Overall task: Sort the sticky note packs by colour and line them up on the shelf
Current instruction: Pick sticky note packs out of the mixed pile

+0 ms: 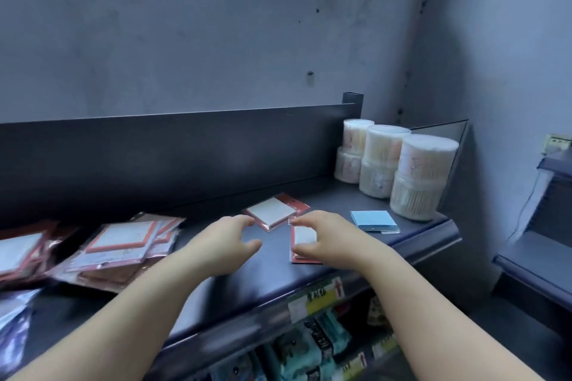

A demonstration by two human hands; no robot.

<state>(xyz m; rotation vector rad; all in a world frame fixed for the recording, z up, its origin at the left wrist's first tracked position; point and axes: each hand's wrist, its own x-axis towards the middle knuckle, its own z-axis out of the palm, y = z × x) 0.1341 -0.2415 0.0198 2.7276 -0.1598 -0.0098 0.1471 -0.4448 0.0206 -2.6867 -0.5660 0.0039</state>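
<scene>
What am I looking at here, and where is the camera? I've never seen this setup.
There is no machine: one camera worn on a person's head looks down at their bare hands. On the dark shelf lie a white sticky note pack, a blue pack, a loose pile of packs at the left, and stacked tubs at the right. The left hand hovers open, holding nothing. The right hand curves over a second white pack; whether it grips is unclear.

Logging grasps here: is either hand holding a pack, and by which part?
The right hand pinches a white pack across its left end, finger and thumb on opposite edges. The left hand holds nothing.
</scene>
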